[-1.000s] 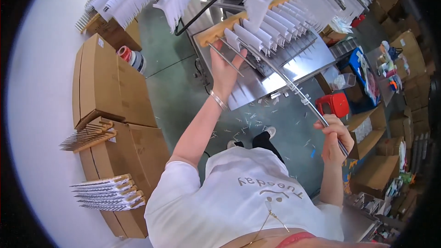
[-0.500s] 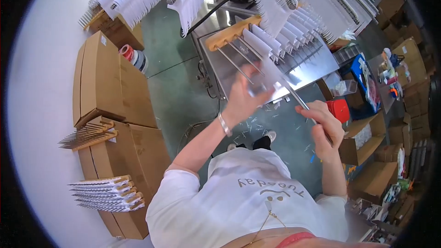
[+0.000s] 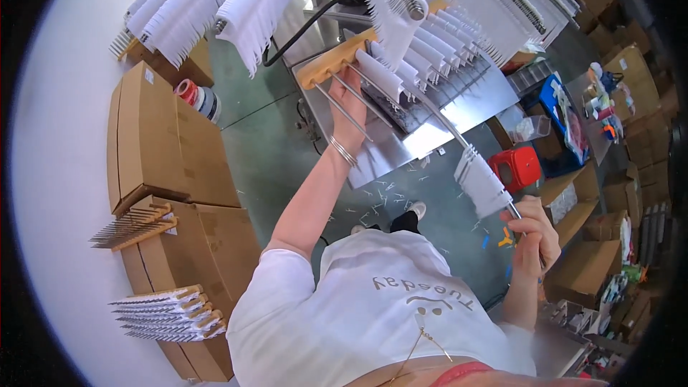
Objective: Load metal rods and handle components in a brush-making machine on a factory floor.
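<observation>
My left hand [image 3: 347, 106] is at a wooden rack [image 3: 337, 59] with long metal rods, among the rods and against the underside of its bar. Its fingers close on the rack there, their tips partly hidden. White thin pieces [image 3: 380, 77] hang in rows on the rack's other rods, above a steel table. At the right, my right hand [image 3: 534, 235] is closed round the near end of a metal rod [image 3: 446, 123]. A bunch of white pieces [image 3: 480, 183] sits on that rod just beyond my fingers. The rod slants up and left towards the rack.
Rods full of white pieces [image 3: 269, 0] hang overhead. Steel table [image 3: 459, 118] stands ahead. Brown cartons [image 3: 150, 129] line the left, with spare rod racks [image 3: 132, 226] on them. A red stool [image 3: 517, 167] and open boxes stand right. White scraps litter the floor.
My left hand has moved up and left from beside the rod to the rack's bar. My right hand has drawn back down and right, and white pieces now show bunched on the rod.
</observation>
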The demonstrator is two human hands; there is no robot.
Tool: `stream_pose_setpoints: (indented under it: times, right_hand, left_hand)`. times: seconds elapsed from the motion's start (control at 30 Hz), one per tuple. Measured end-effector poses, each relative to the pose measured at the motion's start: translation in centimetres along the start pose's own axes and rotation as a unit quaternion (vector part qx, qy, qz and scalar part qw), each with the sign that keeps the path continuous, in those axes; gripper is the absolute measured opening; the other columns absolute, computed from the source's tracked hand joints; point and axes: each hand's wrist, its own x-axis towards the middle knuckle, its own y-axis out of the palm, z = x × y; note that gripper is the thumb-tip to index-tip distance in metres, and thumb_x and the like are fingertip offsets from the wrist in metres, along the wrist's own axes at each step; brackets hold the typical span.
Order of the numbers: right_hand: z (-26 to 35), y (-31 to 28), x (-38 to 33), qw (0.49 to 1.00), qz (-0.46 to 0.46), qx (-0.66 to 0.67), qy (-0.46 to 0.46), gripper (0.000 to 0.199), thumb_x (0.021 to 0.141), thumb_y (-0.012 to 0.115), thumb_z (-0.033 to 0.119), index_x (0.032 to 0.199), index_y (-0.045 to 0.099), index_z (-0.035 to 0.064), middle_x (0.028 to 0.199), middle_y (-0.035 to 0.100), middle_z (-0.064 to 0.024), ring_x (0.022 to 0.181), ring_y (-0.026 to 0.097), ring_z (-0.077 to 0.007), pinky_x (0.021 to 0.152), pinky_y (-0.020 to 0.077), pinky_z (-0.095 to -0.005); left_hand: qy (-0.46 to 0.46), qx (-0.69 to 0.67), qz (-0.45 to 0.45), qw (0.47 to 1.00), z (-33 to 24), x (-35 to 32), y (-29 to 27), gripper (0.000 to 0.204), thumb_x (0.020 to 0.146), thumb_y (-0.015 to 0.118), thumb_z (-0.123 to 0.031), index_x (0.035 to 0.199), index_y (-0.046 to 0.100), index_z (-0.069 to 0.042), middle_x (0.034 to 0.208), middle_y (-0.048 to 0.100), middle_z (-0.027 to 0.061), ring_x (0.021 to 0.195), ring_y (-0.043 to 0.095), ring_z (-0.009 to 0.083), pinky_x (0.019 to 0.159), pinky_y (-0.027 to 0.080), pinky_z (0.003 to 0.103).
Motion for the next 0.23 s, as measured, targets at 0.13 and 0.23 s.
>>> stream_pose_setpoints:
  times: [0.13,0.23]
  right_hand:
    - [-1.5,0.9,1.0,1.000,0.007,0.014,-0.022,0.031,0.092,0.047,0.021,0.080,0.061,-0.0035,0.082,0.064,-0.0169,0.073,0.056,-0.0256,0.074,0.0377,-0.0415]
    - [-2.9,1.3,1.1,0.999,0.009,0.042,-0.014,0.027,0.091,0.047,0.017,0.083,0.062,-0.0041,0.084,0.065,-0.0171,0.075,0.055,-0.0262,0.076,0.0375,-0.0439]
  left_hand:
    - [0.028,-0.033,-0.002,0.999,0.5,-0.4,0.4,0.032,0.092,0.056,-0.021,0.118,0.054,-0.002,0.106,0.057,0.0006,0.097,0.050,0.0065,0.086,0.038,0.020]
    - [0.001,-0.015,-0.002,1.000,0.5,-0.7,0.0,0.033,0.091,0.058,-0.019,0.119,0.054,-0.002,0.104,0.057,-0.0005,0.094,0.050,0.0046,0.083,0.038,0.018]
